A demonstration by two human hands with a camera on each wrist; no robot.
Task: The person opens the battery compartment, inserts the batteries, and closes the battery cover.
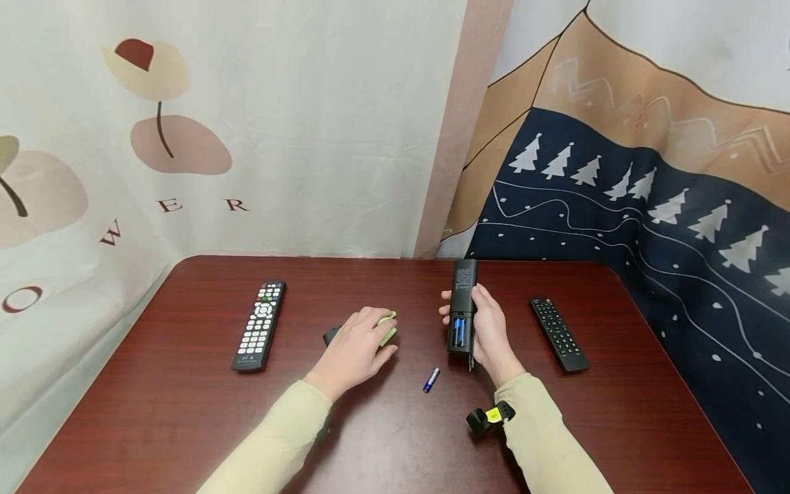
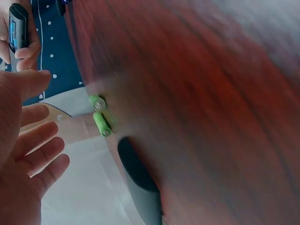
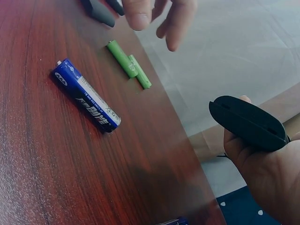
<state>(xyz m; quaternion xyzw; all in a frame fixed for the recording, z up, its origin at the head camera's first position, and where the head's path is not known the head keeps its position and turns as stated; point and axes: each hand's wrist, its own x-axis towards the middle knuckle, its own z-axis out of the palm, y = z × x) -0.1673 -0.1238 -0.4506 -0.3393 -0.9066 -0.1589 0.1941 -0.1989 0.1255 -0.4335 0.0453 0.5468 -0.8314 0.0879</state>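
My right hand (image 1: 490, 329) grips a black remote control (image 1: 463, 288), its back turned up and the battery bay uncovered. Blue batteries (image 1: 459, 332) sit in the bay, and a thin dark piece (image 1: 471, 362) juts out at the remote's near end. My left hand (image 1: 358, 346), fingers loosely extended with nothing between them, is over two green batteries (image 3: 122, 59) on the table. Partly hidden beneath that hand is a black object with a rounded end (image 2: 140, 180). Between the hands lies a blue AAA battery (image 1: 431, 379).
A black remote with white buttons (image 1: 259, 326) lies on the left of the reddish-brown table (image 1: 185, 425). Another black remote (image 1: 558, 334) lies to the right. Printed curtains (image 1: 327, 137) hang behind the table. A wrist camera (image 1: 490, 416) is strapped at the right sleeve.
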